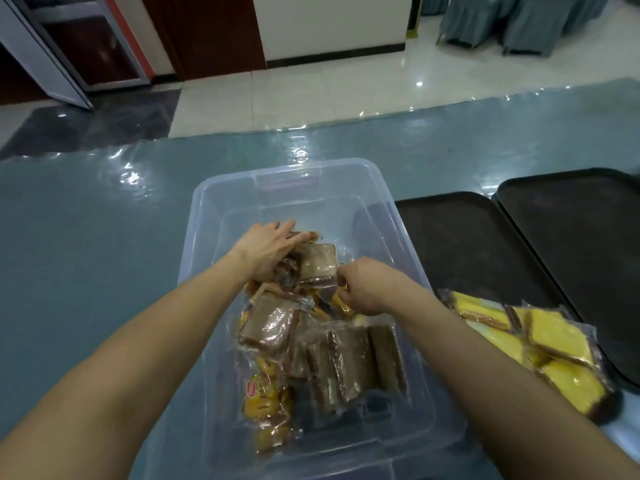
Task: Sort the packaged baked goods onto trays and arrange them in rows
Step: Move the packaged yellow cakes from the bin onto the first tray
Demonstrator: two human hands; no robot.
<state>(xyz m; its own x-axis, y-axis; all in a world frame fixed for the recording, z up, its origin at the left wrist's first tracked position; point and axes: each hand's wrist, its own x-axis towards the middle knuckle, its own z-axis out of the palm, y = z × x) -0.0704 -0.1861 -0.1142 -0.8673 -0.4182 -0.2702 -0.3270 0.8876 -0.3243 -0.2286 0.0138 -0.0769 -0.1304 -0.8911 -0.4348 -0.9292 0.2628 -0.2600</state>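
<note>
Inside the clear plastic bin (207, 188), the brown cake packet (318, 261) is bracketed: the heap (285, 271) just left of it is pressed by the flat left hand (268, 249), its right edge is pinched by curled fingers (343, 277) of the right hand (367, 285), nearer the black tray (467, 244).

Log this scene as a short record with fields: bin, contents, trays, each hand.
surface: table under a glossy blue-grey cover
bin: clear plastic bin, no lid on
bin contents: brown cake packets and yellow packets, jumbled
trays: near tray and far tray, dark, right of the bin
on trays: yellow cake packets heaped at the near tray's near end, no rows
left hand: fingers straight, resting on the pile
right hand: fingers curled, pinching a wrapper edge
</note>
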